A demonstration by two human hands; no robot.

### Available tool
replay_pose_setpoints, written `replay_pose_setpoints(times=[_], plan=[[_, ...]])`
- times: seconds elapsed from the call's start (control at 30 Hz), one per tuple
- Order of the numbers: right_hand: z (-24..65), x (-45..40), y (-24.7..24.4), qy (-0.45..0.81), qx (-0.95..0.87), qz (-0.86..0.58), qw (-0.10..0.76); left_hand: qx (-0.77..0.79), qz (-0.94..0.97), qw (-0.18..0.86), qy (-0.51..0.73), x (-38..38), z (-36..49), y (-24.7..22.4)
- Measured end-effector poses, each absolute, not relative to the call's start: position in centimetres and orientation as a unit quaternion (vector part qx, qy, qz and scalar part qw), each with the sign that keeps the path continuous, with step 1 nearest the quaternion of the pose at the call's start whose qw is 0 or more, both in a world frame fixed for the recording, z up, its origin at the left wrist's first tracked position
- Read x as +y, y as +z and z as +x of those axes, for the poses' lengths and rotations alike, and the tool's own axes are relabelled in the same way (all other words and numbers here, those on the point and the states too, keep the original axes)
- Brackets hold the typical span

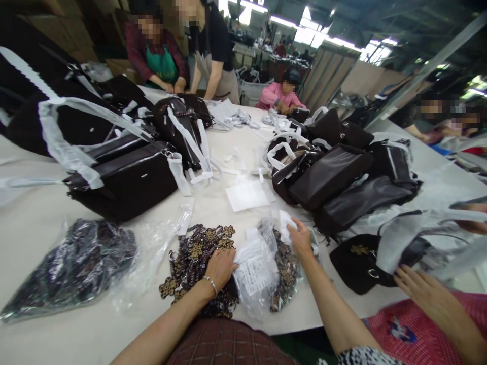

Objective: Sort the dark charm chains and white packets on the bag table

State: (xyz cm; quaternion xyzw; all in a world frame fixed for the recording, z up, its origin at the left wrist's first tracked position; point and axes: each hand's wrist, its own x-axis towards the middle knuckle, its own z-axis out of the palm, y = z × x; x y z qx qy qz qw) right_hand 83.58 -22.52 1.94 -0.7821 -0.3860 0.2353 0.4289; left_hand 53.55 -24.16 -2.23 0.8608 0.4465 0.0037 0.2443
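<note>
My left hand (220, 266) rests at the right side of a heap of brown beaded straps with leopard-print flower charms (196, 251). Its fingers are drawn together and point down at the heap; what they grip, if anything, is hidden. A clear plastic bag with a printed white label (254, 276) lies just right of those fingertips. My right hand (300, 237) pinches a piece of white tissue paper (286, 227) between thumb and fingers. Below that paper, more leopard-print charms (287, 274) show through clear plastic.
A full plastic bag (87, 258) lies at left. Dark handbags (129, 175) with white-wrapped handles stand behind it; more dark handbags (335, 172) crowd the right. A white sheet (247, 196) lies mid-table. At right, a co-worker's hand (422, 289) touches a dark bag (357, 266). Other people work beyond.
</note>
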Motion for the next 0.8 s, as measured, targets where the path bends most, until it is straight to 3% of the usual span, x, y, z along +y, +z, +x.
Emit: replay_pose_setpoints(times=[0.17, 0.27, 0.37, 0.47, 0.53, 0.7, 0.8], plan=[[80.3, -21.3, 9.6, 0.451, -0.305, -0.615, 0.571, 0.450, 0.851, 0.271, 0.016, -24.2, 53.4, -1.3], [76.6, -20.0, 13.5, 0.574, -0.270, -0.539, 0.553, 0.449, 0.846, 0.286, 0.044, -24.0, 52.6, -0.1], [71.6, -18.8, 14.8, 0.641, -0.277, -0.509, 0.503, 0.438, 0.759, 0.440, 0.197, -24.1, 51.0, 1.7], [65.6, -18.5, 12.8, 0.735, -0.276, -0.453, 0.423, 0.381, 0.498, 0.677, 0.386, -24.3, 48.4, 3.2], [61.7, -19.2, 10.1, 0.804, -0.242, -0.410, 0.358, 0.341, 0.324, 0.743, 0.476, -24.5, 46.3, 3.6], [54.8, -23.0, 3.4, 0.881, -0.110, -0.406, 0.215, 0.456, 0.124, 0.691, 0.547, -25.4, 41.1, 1.2], [54.6, -23.8, 2.1, 0.842, -0.210, -0.457, 0.192, 0.515, 0.079, 0.643, 0.560, -26.0, 38.7, -0.9]])
